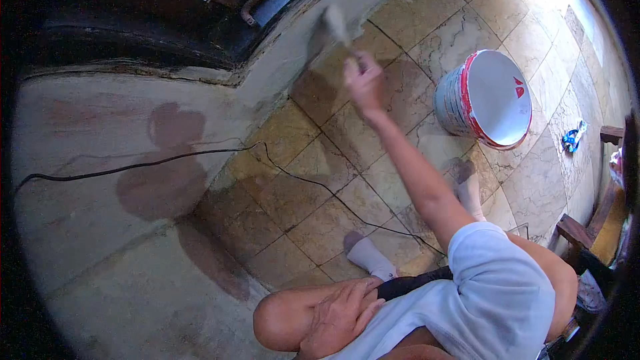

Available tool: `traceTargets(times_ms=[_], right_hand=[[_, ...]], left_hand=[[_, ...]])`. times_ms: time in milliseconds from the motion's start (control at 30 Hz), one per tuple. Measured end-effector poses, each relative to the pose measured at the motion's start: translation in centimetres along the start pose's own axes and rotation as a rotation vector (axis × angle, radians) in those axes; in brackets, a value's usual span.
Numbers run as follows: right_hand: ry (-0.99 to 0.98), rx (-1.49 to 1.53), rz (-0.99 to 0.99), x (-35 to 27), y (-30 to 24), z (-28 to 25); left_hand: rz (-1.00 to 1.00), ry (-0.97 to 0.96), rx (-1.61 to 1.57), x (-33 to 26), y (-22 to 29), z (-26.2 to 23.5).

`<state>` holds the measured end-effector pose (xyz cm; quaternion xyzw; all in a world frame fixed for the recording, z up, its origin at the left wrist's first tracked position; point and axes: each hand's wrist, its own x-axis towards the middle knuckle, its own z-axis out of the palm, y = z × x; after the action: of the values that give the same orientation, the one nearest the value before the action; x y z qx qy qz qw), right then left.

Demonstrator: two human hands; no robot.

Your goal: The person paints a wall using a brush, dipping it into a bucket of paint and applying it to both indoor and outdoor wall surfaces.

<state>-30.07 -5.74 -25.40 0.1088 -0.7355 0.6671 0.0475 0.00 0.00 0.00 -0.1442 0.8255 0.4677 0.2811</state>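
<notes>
My right hand (362,80) is stretched far forward and grips the handle of a paintbrush (339,27). The brush head touches the pale lower wall (293,47) near where it meets the tiled floor. My left hand (339,317) lies flat on my bent left knee, fingers spread, holding nothing. I am crouched on the floor in white socks (369,257).
A white bucket with a red rim (485,99) stands on the marble tiles to the right of my arm. A thin black cable (200,153) runs across wall and floor. Wooden furniture legs (587,227) stand at the right edge. A blue wrapper (572,137) lies beyond the bucket.
</notes>
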Motion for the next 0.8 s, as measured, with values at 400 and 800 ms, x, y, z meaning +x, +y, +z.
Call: traceTargets(times_ms=[400, 800], right_hand=[[-0.917, 0.086, 0.115, -9.7, -1.4, 3.9], [-0.333, 0.036, 0.169, 4.6, 0.0, -6.9]], left_hand=[[0.005, 0.019, -0.053, 0.1, 0.7, -0.5], [-0.012, 0.066, 0.057, -1.1, 0.0, -0.2]])
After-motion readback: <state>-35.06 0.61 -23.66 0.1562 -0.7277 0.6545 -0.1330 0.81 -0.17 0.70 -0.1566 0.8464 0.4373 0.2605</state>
